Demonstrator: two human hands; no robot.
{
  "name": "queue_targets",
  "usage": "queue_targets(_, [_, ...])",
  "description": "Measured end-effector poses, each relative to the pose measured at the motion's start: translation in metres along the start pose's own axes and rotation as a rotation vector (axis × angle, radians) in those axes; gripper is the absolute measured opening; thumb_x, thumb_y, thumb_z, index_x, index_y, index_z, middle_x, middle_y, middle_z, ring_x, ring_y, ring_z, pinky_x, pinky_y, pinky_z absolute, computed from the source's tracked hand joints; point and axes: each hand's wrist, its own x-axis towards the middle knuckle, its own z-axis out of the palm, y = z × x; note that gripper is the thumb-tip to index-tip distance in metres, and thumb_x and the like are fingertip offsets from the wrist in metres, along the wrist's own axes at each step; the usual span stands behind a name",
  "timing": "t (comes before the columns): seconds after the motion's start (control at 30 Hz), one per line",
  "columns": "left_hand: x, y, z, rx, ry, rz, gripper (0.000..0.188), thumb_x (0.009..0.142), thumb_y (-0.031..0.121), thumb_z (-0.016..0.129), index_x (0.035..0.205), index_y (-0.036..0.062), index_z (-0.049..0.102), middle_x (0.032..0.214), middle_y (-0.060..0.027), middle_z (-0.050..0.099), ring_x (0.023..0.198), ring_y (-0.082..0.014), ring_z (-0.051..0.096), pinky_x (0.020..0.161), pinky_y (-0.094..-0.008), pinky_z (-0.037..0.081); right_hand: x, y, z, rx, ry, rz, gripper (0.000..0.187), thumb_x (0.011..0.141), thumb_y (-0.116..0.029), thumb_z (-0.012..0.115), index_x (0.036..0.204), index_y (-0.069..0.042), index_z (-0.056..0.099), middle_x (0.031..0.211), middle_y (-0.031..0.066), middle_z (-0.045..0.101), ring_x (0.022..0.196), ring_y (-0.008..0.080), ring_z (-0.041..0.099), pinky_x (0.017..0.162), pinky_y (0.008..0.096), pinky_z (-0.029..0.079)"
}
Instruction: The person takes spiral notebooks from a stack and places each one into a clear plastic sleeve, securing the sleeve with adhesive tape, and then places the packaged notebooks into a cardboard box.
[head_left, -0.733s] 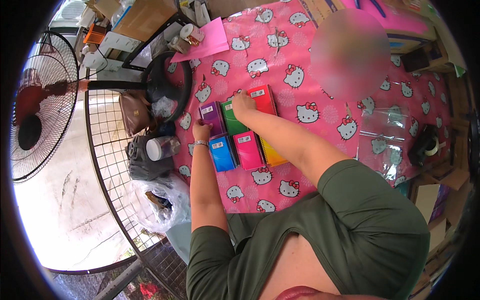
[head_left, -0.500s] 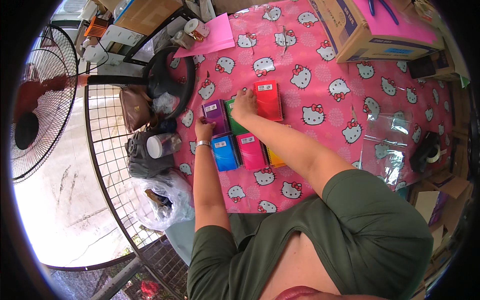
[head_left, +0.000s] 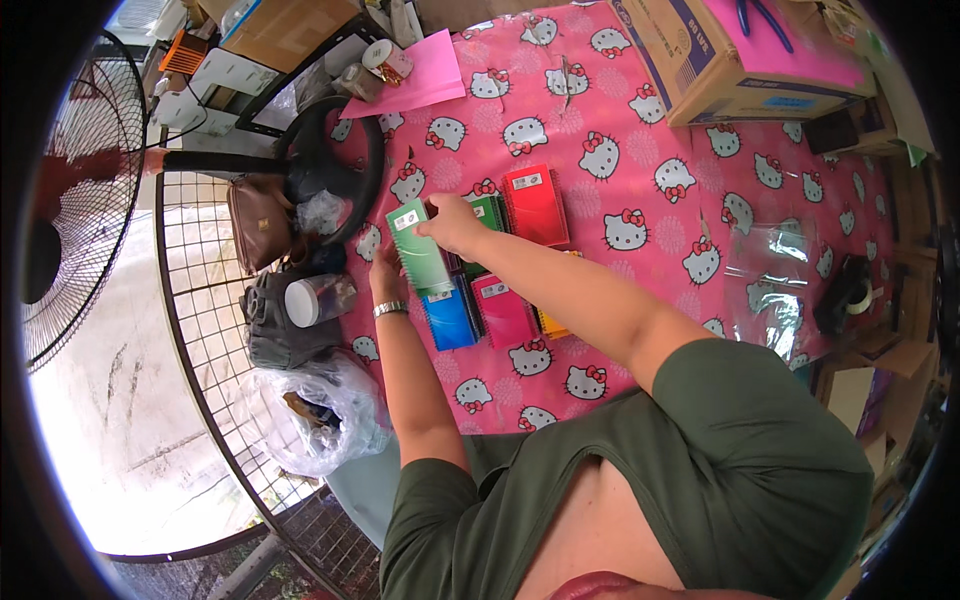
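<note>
At the near-left part of the pink cartoon-cat tablecloth (head_left: 640, 170), the right hand (head_left: 452, 222) is closed on the top edge of a green spiral notebook (head_left: 419, 250), lifting it tilted above the others. The left hand (head_left: 385, 272), w/ a metal watch (head_left: 390, 309) at the wrist, sits at the notebook's left edge, fingers touching it; how firmly it grips, can't tell. Just under the green one lie a blue notebook (head_left: 449, 318) and a pink notebook (head_left: 504, 310), side by side, w/ a yellow notebook (head_left: 551, 322) edge showing beside the forearm. Behind them: another green notebook (head_left: 490, 211), mostly hidden by the right hand, and a red notebook (head_left: 535, 204), flat on the cloth. Farther off, a pink paper sheet (head_left: 425, 78) at the far-left corner, a cardboard box (head_left: 720, 60) at the far side, a tape dispenser (head_left: 848, 295) at the right edge. Left of the table: wire grid panel (head_left: 200, 330), brown bag (head_left: 255, 220), standing fan (head_left: 85, 190).
</note>
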Motion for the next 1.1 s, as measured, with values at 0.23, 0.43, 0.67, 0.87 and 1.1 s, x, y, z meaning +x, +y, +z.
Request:
queue_targets(0.23, [0.000,-0.040,-0.010,0.474,-0.056,0.288,0.049,0.096,0.014,0.043,0.142,0.0001,0.033,0.138,-0.0107,0.046,0.124,-0.0191,0.043,0.102,-0.0283,0.034,-0.022,0.050,0.057,-0.486,0.361,0.356,0.057,0.070,-0.023,0.077,0.116,-0.001,0.052,0.115,0.0196,0.056,0.112,0.0359,0.051,0.098,0.0398,0.042])
queue_targets(0.43, [-0.024,-0.014,-0.007,-0.084,-0.165,0.198,0.052,0.093,0.014,0.052,0.139,-0.0028,0.036,0.136,-0.0134,0.049,0.123,-0.0199,0.047,0.104,-0.0306,0.034,-0.026,0.007,0.031,-0.171,-0.010,0.057,0.058,0.067,-0.021,0.081,0.110,0.002,0.048,0.100,0.0186,0.063,0.098,0.0315,0.062,0.084,0.0378,0.049])
queue_targets(0.67, [-0.096,-0.079,0.083,-0.194,-0.344,0.069,0.030,0.092,0.012,0.055,0.121,0.0032,0.051,0.114,-0.0088,0.061,0.104,-0.0232,0.059,0.095,-0.0408,0.045,-0.034,0.070,-0.098,-0.244,-0.006,0.058,0.045,0.082,-0.020,0.070,0.120,-0.001,0.053,0.107,0.0180,0.063,0.103,0.0264,0.060,0.088,0.0357,0.046])
queue_targets(0.87, [-0.076,-0.093,0.090,-0.525,-0.252,-0.064,0.036,0.089,0.012,0.058,0.123,0.0034,0.052,0.120,-0.0110,0.060,0.110,-0.0261,0.056,0.098,-0.0421,0.043,-0.039,0.051,-0.104,-0.256,0.370,-0.036,0.032,0.083,-0.015,0.062,0.112,-0.003,0.057,0.107,0.0222,0.063,0.102,0.0364,0.060,0.087,0.0421,0.047])
queue_targets(1.1, [-0.113,-0.039,0.018,-0.822,-0.344,0.295,0.029,0.087,0.020,0.056,0.111,0.0040,0.061,0.108,-0.0131,0.067,0.097,-0.0270,0.064,0.087,-0.0453,0.050,-0.017,0.009,-0.008,-0.190,0.246,-0.155,0.033,0.081,-0.013,0.063,0.112,-0.003,0.055,0.101,0.0226,0.064,0.097,0.0387,0.062,0.082,0.0429,0.049])
